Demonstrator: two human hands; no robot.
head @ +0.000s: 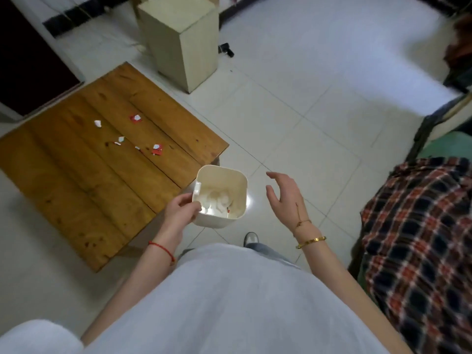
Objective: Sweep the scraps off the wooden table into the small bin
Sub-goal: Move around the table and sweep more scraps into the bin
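Observation:
A low wooden table (76, 180) stands to my left. Several red and white paper scraps (155, 148) lie scattered on its far half. My left hand (178, 212) is shut on the rim of a small cream bin (237, 180), which it holds in the air just off the table's right corner. White crumpled scraps lie inside the bin. My right hand (284, 198) hovers to the right of the bin, fingers spread and holding nothing, not touching it.
A tall beige box (184, 47) stands on the white tiled floor (319, 111) beyond the table. A bed with a plaid blanket (419, 238) fills the right side. A dark doorway (28, 65) is at far left. My shoe (250, 238) shows below the bin.

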